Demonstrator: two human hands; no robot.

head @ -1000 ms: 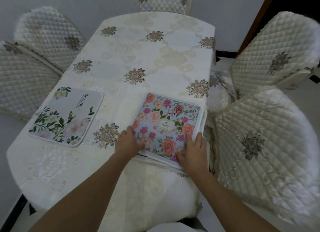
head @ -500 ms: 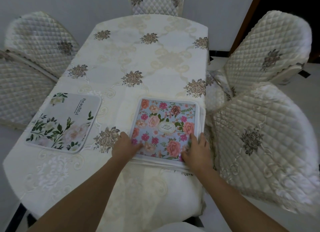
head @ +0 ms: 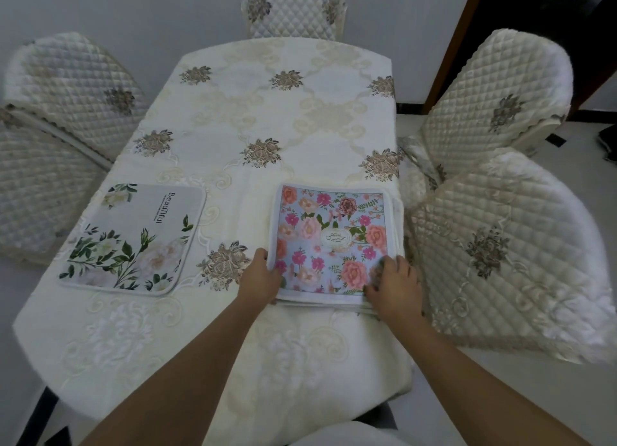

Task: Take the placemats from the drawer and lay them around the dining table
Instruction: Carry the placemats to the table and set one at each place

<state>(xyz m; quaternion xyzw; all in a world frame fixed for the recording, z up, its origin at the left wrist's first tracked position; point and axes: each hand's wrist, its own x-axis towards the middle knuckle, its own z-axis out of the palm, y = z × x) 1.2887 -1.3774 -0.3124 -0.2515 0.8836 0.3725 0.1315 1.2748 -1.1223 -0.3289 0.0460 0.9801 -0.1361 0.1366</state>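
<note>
A stack of white-edged placemats, topped by one with pink and orange flowers on pale blue, lies on the dining table at its near right side. My left hand grips the stack's near left corner, fingers curled round the edge. At the near right corner my right hand has bent fingers on top and its thumb along the near edge. A single grey placemat with green leaves, white flowers and the word "Beautiful" lies flat at the near left side.
The table wears a cream embroidered cloth. Quilted cream chairs ring it: two at the left, one at the far end, two at the right, the nearer one close to the stack. A dark door frame stands at the far right.
The stack has turned from skewed to square with the table's edge. Both hands stayed at its near corners, and the right fingers went from flat to bent.
</note>
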